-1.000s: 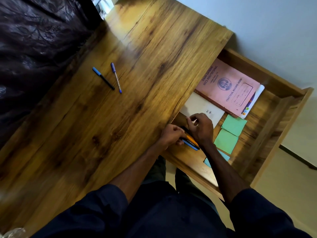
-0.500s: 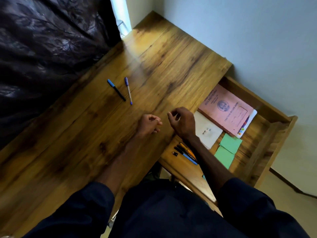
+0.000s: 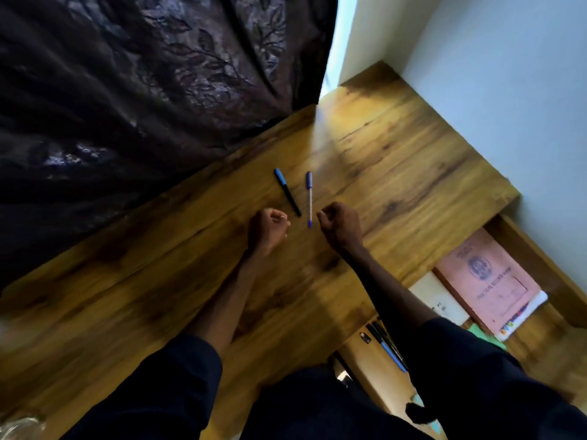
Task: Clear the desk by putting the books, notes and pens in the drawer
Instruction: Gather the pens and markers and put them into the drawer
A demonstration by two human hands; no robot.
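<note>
- Step in hand: pick-up of the last two pens from the desk [image 3: 397, 173]. This is a judgement from the layout, as no other task item shows on the desk surface.
- Pen locations: the black pen with blue cap [image 3: 287, 192] and the clear pen with violet cap [image 3: 309, 200] lie side by side on the desk, apart from each other, caps pointing away from the person.
- Left hand [image 3: 268, 228]: positioned just beside the near tip of the black pen. Grip: fingers curled in, nothing visibly held.
- Right hand [image 3: 341, 230]: positioned just beside the near tip of the clear pen. Grip: fingers curled in, nothing visibly held.
- Drawer [image 3: 536, 255]: pulled out at the person's right. It contains the pink record book [image 3: 486, 281], a white sheet [image 3: 438, 300], green notes [image 3: 479, 333] and several pens [image 3: 386, 346].
- Task progress: nearly complete by this evidence.
- Next move calls for: opening each grip, pinching one pen per hand at the barrel, lifting clear of the desk, then carrying both right to the drawer and placing them beside the stored pens.
- Caution: round barrels may roll if nudged before the pinch closes.
</note>
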